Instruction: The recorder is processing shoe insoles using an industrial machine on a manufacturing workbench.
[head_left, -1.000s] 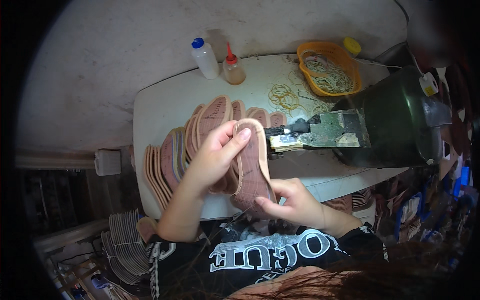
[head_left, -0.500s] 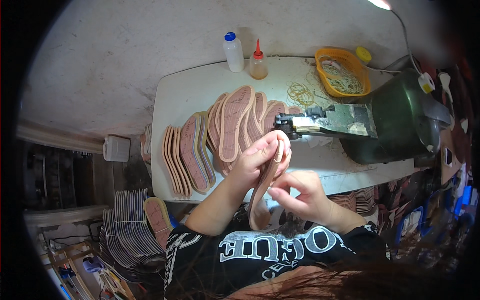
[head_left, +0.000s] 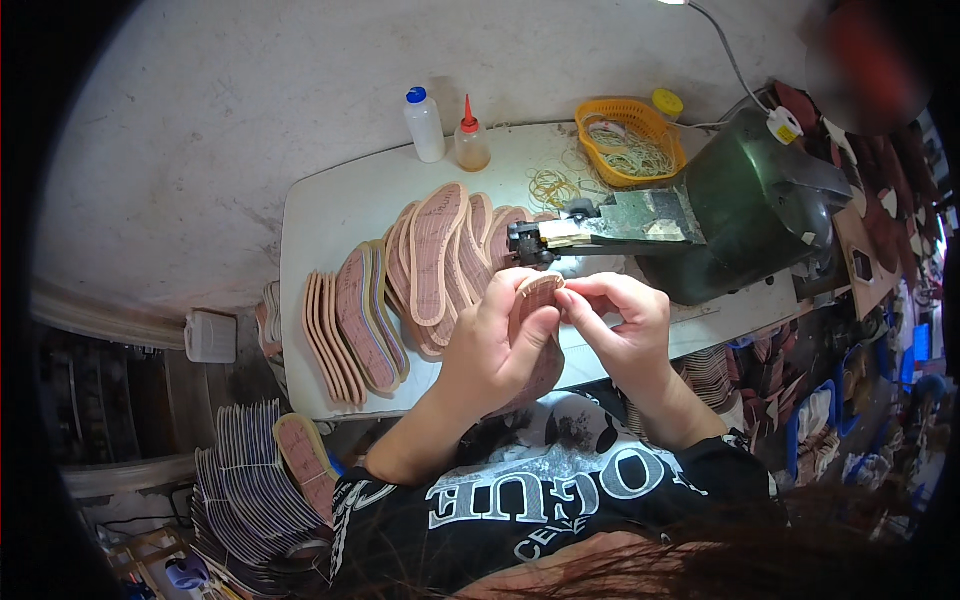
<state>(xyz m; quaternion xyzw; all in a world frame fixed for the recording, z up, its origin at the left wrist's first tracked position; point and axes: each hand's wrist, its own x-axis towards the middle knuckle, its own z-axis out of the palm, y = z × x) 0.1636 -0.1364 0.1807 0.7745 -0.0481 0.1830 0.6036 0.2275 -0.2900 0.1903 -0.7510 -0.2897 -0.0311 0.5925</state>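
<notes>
Pink insole (head_left: 537, 300), raised on end since a second ago, is pinched at its tip by both the left hand (head_left: 497, 345) and right hand (head_left: 622, 325), grips closed, near the surface's (head_left: 340, 205) front edge.

Head cam, you're looking steeply down at your bench.
One fisheye view only, nothing shared w/ another. It's sitting close above your left hand (head_left: 495, 345) and right hand (head_left: 625, 325), facing fwd over the white table (head_left: 330, 215) to the wall; edges are bending toward the dark rim.
</notes>
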